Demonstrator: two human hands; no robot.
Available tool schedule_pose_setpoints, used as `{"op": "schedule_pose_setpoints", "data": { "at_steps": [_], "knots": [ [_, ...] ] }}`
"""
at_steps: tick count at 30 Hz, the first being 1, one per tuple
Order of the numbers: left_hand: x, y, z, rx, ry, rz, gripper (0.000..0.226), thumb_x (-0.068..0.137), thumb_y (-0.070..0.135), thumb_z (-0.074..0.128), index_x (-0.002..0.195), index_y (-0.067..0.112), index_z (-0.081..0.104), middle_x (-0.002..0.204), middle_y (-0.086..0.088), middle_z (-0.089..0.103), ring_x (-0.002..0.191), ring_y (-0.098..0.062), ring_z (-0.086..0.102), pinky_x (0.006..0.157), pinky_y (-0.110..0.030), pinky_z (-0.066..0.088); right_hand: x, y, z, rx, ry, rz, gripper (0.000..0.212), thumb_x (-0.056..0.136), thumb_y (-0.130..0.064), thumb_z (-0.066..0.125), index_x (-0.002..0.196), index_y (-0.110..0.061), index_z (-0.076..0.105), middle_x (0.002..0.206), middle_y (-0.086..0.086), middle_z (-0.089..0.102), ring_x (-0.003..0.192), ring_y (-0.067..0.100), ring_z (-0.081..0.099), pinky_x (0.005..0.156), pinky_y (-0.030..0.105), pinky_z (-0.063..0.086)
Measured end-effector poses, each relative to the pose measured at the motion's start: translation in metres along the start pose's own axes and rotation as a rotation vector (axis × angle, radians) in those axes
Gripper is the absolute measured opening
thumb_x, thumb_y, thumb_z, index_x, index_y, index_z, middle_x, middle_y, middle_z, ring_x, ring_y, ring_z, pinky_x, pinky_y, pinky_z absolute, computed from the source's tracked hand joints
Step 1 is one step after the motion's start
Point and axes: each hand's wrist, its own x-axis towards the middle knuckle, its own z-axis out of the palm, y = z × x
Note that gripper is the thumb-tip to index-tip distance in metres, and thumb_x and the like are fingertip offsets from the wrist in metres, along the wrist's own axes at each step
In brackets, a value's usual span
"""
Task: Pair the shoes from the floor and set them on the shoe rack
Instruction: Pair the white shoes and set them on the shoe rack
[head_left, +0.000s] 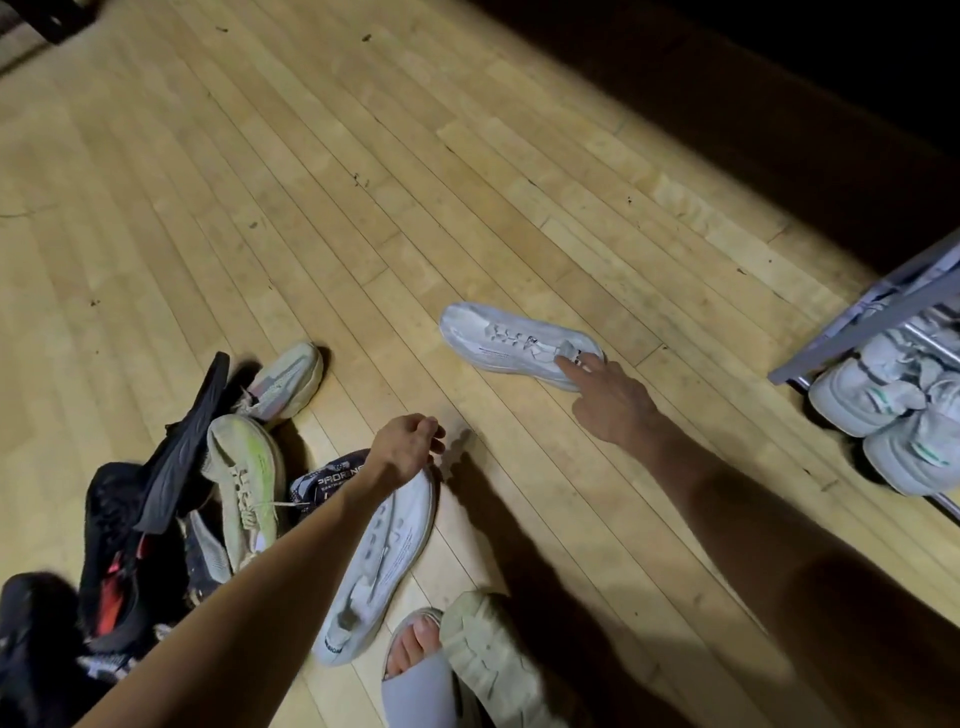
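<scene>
Touching a white shoe (519, 343), the right hand (608, 400) is uncurled; left hand (408, 449) pinches its mate (384, 561); lettering unreadable.

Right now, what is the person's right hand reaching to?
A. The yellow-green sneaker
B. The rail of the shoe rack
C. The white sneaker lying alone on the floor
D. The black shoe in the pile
C: the right hand stretches forward with its fingertips at the heel opening of the lone white sneaker, which lies on the wooden floor apart from the pile.
</scene>
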Motion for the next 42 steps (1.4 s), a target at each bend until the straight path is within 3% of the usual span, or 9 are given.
{"op": "schedule_pose_setpoints", "data": {
  "at_steps": [4,11,16,21,25,28,33,42],
  "knots": [
    [-0.002,0.008,0.015,-0.016,-0.030,0.037,0.035,0.103,0.023,0.037,0.096,0.007,0.067,0.091,-0.010,0.072,0.083,-0.027,0.066,0.080,-0.035,0.055,0.011,-0.010,-0.003,-0.163,0.019,0.028,0.067,0.091,-0.009,0.051,0.150,-0.027,0.025,0.141,0.008,0.040,0.118,0.029,0.048,0.072,0.033,0.042],
    [-0.001,0.011,0.032,0.040,-0.069,0.049,0.037,0.102,0.024,0.036,0.098,0.007,0.069,0.090,-0.006,0.074,0.085,-0.026,0.068,0.079,-0.034,0.053,0.026,-0.019,-0.017,-0.211,-0.060,0.067,0.048,0.095,-0.013,0.052,0.140,-0.020,0.039,0.135,0.009,0.045,0.119,0.028,0.053,0.075,0.033,0.038],
    [0.003,0.009,0.024,0.038,-0.044,0.050,0.037,0.103,0.026,0.037,0.096,0.009,0.069,0.084,-0.002,0.073,0.080,-0.023,0.067,0.084,-0.035,0.053,0.029,-0.015,-0.022,-0.338,-0.105,0.124,0.045,0.094,-0.022,0.057,0.138,-0.024,0.045,0.133,0.006,0.053,0.118,0.024,0.058,0.085,0.031,0.046],
    [0.006,0.008,0.021,0.034,-0.008,0.057,0.037,0.101,0.026,0.038,0.093,0.010,0.070,0.081,0.000,0.073,0.077,-0.020,0.066,0.084,-0.036,0.054,0.028,-0.012,-0.021,-0.379,-0.044,0.112,0.052,0.091,-0.018,0.061,0.138,-0.026,0.042,0.118,0.000,0.064,0.108,0.020,0.063,0.072,0.026,0.040],
    [0.006,0.013,0.028,0.032,-0.008,0.083,0.037,0.103,0.026,0.036,0.092,0.011,0.068,0.084,-0.002,0.072,0.076,-0.018,0.063,0.081,-0.033,0.051,0.025,-0.008,-0.018,-0.372,-0.046,0.119,0.057,0.090,-0.018,0.063,0.141,-0.026,0.038,0.126,0.002,0.059,0.112,0.020,0.062,0.075,0.027,0.042],
    [0.007,0.015,0.034,0.029,-0.016,0.094,0.037,0.103,0.027,0.036,0.091,0.013,0.068,0.083,-0.002,0.072,0.075,-0.019,0.063,0.078,-0.033,0.050,0.026,-0.007,-0.021,-0.428,-0.036,0.101,0.048,0.088,-0.014,0.066,0.131,-0.019,0.047,0.118,0.000,0.064,0.107,0.018,0.065,0.070,0.026,0.043],
    [0.010,0.016,0.038,0.013,-0.013,0.089,0.037,0.102,0.026,0.036,0.092,0.012,0.069,0.084,-0.002,0.072,0.072,-0.018,0.062,0.077,-0.032,0.050,0.030,-0.009,-0.024,-0.396,-0.029,0.104,0.030,0.090,-0.002,0.060,0.119,-0.011,0.060,0.118,0.007,0.065,0.109,0.023,0.065,0.080,0.030,0.051],
    [0.005,0.032,0.044,-0.164,-0.036,0.003,0.037,0.103,0.023,0.037,0.098,0.004,0.068,0.090,-0.008,0.069,0.066,-0.015,0.058,0.057,-0.021,0.044,0.029,-0.013,-0.035,-0.343,0.066,0.188,0.025,0.096,-0.002,0.051,0.116,-0.012,0.062,0.115,0.005,0.066,0.106,0.021,0.066,0.073,0.028,0.046]
  ]
}}
